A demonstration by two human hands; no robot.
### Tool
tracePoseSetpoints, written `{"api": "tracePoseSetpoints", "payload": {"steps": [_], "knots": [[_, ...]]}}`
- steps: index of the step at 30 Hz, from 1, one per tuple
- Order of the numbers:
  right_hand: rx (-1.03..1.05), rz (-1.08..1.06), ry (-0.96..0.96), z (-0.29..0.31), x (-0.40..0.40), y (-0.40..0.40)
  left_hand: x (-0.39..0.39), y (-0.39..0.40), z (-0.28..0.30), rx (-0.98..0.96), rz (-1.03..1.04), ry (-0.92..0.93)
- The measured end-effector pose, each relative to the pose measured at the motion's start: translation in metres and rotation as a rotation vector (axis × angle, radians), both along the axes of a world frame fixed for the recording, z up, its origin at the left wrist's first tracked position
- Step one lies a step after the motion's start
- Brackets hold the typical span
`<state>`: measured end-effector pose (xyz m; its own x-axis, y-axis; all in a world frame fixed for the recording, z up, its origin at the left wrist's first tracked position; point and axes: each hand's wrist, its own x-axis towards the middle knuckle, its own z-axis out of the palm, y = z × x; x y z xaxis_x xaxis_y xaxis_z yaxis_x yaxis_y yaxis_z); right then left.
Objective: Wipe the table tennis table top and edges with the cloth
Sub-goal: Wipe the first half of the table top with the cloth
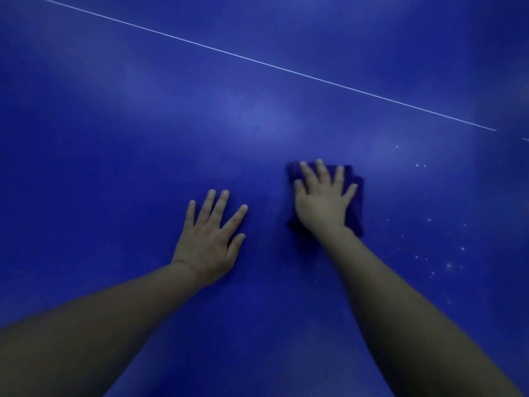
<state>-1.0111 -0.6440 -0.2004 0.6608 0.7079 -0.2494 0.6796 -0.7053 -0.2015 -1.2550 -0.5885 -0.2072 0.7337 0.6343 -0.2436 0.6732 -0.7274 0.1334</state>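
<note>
The right hand [322, 200] lies flat on the dark blue cloth [355, 207], fingers [323, 170] straight and spread, pressing the cloth onto the blue tabletop [114, 138]. The cloth sits just right of frame centre, its edges showing beyond the hand at 12 and 3 o'clock. The left hand [209, 242] rests palm-down on bare tabletop — at 8 o'clock from the cloth, apart from it — fingers spread. A thin white line [257, 62] runs diagonally across the top. White specks [449, 265] lie at 4 o'clock from the cloth.
</note>
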Motion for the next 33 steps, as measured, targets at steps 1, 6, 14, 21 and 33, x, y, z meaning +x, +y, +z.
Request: {"api": "tracePoseSetpoints", "payload": {"steps": [1,6,14,21,33], "knots": [[0.018,0.100,-0.030,-0.001,-0.023,-0.003,-0.003,-0.004,0.000,0.004,0.000,-0.006],[0.065,0.485,-0.022,0.006,-0.097,-0.111,-0.006,-0.008,-0.002,0.010,0.012,-0.069],[-0.012,0.110,-0.016,0.001,-0.012,-0.077,-0.006,-0.007,-0.002,-0.002,0.016,-0.066],[0.049,0.443,-0.062,0.001,-0.109,-0.116,-0.009,-0.009,-0.001,-0.009,0.007,-0.041],[0.029,0.074,-0.021,-0.001,-0.098,-0.094,-0.068,-0.069,-0.003,-0.014,-0.002,-0.021]]}}
